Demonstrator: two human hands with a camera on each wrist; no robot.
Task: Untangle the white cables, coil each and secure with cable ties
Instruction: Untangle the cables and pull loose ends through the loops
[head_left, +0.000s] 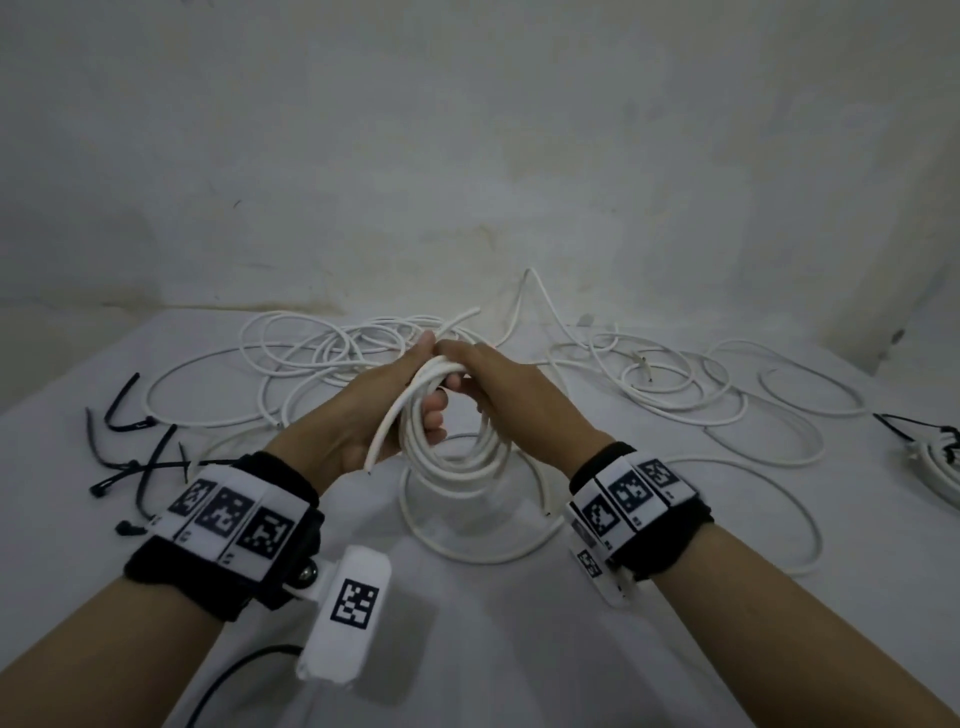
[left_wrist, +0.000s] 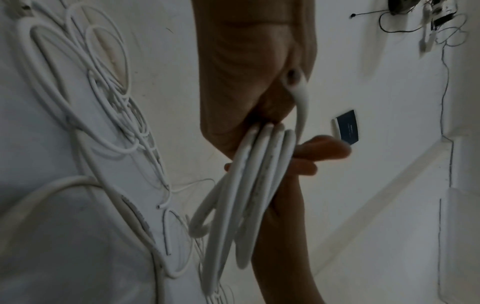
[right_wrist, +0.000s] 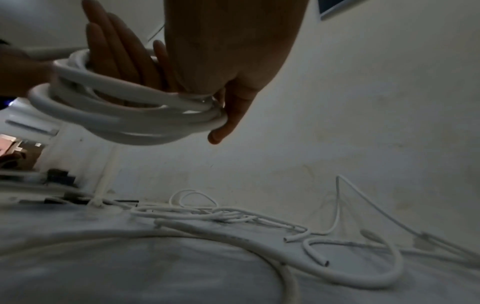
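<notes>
A coil of thick white cable (head_left: 457, 447) hangs above the middle of the white table (head_left: 493, 623), held up between both hands. The left hand (head_left: 374, 410) grips the top of the coil, fingers curled through the loops and thumb on the outer side, with one cut cable end (head_left: 375, 457) sticking down past the palm and another end (head_left: 462, 318) poking up beyond the fingertips. The right hand (head_left: 498, 384) closes over the same bunch of loops from the other side; in the right wrist view its thumb (right_wrist: 231, 119) presses against the stacked turns while the fingers lie along the inside of the coil. Under the coil a loose loop of cable (head_left: 483, 540) lies on the table. Farther back sprawls a tangle of thinner white cables (head_left: 322, 358), and more loose loops (head_left: 727, 400) spread to the right. Black cable ties (head_left: 140, 457) lie scattered near the left edge. At the far right edge sits a coiled bundle already bound with black ties (head_left: 935, 457).
</notes>
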